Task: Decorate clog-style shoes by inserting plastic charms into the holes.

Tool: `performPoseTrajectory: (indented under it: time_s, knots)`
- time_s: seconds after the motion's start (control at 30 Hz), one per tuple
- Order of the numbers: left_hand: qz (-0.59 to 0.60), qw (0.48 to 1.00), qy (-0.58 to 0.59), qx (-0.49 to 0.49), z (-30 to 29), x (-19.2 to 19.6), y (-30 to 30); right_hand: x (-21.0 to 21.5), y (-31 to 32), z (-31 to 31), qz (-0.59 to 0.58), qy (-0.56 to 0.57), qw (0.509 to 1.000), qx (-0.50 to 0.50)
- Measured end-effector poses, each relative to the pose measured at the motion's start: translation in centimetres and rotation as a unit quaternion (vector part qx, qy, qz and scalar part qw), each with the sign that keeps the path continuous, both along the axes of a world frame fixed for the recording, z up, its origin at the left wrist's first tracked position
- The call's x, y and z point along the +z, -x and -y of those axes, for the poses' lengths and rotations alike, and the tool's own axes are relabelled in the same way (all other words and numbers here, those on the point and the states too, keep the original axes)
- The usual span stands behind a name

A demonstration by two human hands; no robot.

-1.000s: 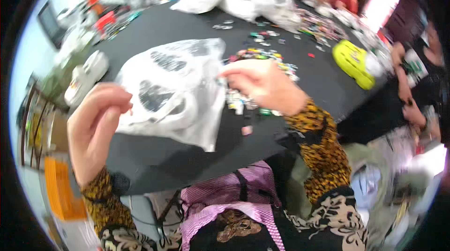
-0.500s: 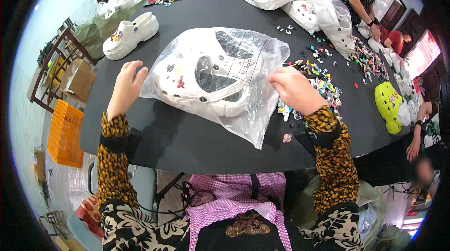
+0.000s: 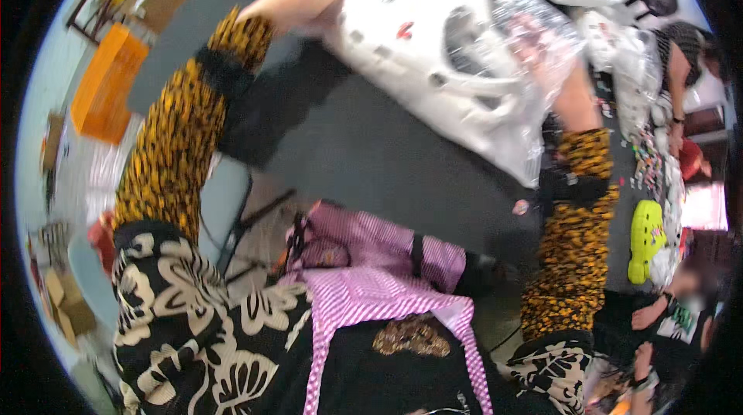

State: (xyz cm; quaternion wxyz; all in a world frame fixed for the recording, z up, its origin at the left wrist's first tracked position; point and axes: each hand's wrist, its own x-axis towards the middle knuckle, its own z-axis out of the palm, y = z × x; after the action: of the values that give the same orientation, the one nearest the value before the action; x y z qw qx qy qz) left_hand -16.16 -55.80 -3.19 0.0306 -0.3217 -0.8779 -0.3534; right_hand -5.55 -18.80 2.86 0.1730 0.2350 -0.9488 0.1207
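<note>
The left hand [image 3: 313, 1] and right hand [image 3: 551, 66] now flank the bag [image 3: 520, 140] at its two ends; half a second ago the left hand stands apart from it with nothing in its fingers, and only the right is at the film; the view has also turned, so the bag sits higher in the frame; the change means that the work now engages both hands on one bag. Left fingers: at the bag's left end, blurred; whether they grip or merely press, one cannot tell. Right fingers: seen through the film at the right end, apparently bent; whether they pinch the film, and whether they lie inside the bag or behind a fold, one cannot tell.

The bag is over the far part of the dark table [image 3: 348, 163], between the hands; whether it rests there or is raised is unclear. Its film is clear and wrinkled, bunched about the right hand, with a pointed corner toward the wearer; inside lies a white clog [image 3: 395, 66], toe to the left, with round holes, a small red charm [image 3: 405, 30] on the upper and a strap [image 3: 484, 88] joined at a dark rivet [image 3: 436, 80]; the foot opening shows dark; motion blur softens the finer detail.
</note>
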Motion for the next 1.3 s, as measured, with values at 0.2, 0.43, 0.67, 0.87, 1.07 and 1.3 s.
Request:
performPoseTrajectory:
  time_s: [0.2,0.43,0.67,0.87,1.07,1.3]
  knots:
    - [0.2,0.977,0.043,0.053,-0.6,3.6,-2.1,1.9,0.9,0.1,-0.023,-0.262,0.959,0.105]
    - [0.144,0.983,-0.057,0.098,0.8,2.6,-3.5,1.6,-0.3,0.4,0.043,-0.163,0.979,0.119]
    - [0.184,0.955,-0.205,0.107,4.4,2.9,-2.4,2.7,-2.6,0.0,0.103,-0.078,0.987,0.094]
    - [0.195,0.944,-0.201,0.174,3.9,7.3,-6.9,3.0,-5.5,-0.4,0.122,0.009,0.992,0.037]
    - [0.123,0.942,-0.174,0.26,4.3,4.9,-3.3,5.2,-6.4,-0.1,-0.062,-0.137,0.981,0.119]
    - [0.277,0.959,-0.018,0.061,7.3,1.4,-3.1,2.6,-7.8,1.8,-0.156,-0.201,0.961,0.104]
